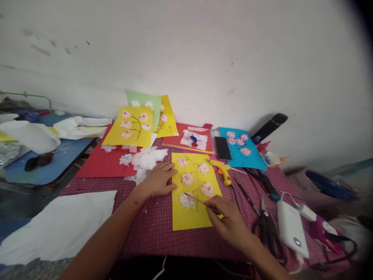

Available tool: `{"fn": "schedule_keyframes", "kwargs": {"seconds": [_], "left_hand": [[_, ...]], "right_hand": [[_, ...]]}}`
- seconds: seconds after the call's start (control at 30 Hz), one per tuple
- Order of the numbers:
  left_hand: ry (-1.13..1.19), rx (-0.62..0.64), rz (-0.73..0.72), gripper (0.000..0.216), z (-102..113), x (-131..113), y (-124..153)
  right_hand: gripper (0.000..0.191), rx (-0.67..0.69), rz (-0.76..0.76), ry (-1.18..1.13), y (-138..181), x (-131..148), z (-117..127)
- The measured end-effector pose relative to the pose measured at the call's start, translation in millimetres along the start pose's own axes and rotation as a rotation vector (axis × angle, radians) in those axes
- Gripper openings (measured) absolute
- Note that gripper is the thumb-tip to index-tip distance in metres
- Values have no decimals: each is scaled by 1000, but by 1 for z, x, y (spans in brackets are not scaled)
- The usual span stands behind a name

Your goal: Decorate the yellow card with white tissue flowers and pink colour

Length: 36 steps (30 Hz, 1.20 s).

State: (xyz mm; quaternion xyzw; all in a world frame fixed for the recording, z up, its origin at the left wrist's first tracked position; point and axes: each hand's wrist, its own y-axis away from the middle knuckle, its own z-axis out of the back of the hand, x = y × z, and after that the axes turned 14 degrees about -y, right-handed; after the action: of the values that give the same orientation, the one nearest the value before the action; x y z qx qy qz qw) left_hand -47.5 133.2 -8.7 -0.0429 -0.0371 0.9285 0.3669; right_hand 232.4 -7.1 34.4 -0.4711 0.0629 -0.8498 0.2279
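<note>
A yellow sheet with pink-and-white paper flowers and a drawn branch lies on the checked red tablecloth. My left hand rests flat on the cloth with its fingers spread, fingertips on the sheet's left edge. My right hand is closed on a thin stick-like tool, perhaps a brush. Its tip touches a white flower near the sheet's lower left.
A yellow glue gun, a black phone, scissors and a white power bank lie to the right. Finished flower sheets in yellow, red and blue lie behind, beside white tissue scraps and a large white paper.
</note>
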Motion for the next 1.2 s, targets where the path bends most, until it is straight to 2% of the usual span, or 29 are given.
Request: {"fn": "schedule_keyframes", "kwargs": {"seconds": [0.17, 0.37, 0.83, 1.2], "left_hand": [[0, -19, -7, 54, 2, -1, 1], [6, -33, -10, 51, 3, -2, 1], [10, 12, 6, 55, 2, 0, 1], [-7, -4, -3, 55, 2, -1, 0]], "right_hand": [[18, 69, 72, 128, 0, 7, -15], [20, 91, 78, 235, -2, 2, -23], [21, 131, 91, 204, 0, 11, -18], [22, 110, 147, 193, 6, 16, -16]]}}
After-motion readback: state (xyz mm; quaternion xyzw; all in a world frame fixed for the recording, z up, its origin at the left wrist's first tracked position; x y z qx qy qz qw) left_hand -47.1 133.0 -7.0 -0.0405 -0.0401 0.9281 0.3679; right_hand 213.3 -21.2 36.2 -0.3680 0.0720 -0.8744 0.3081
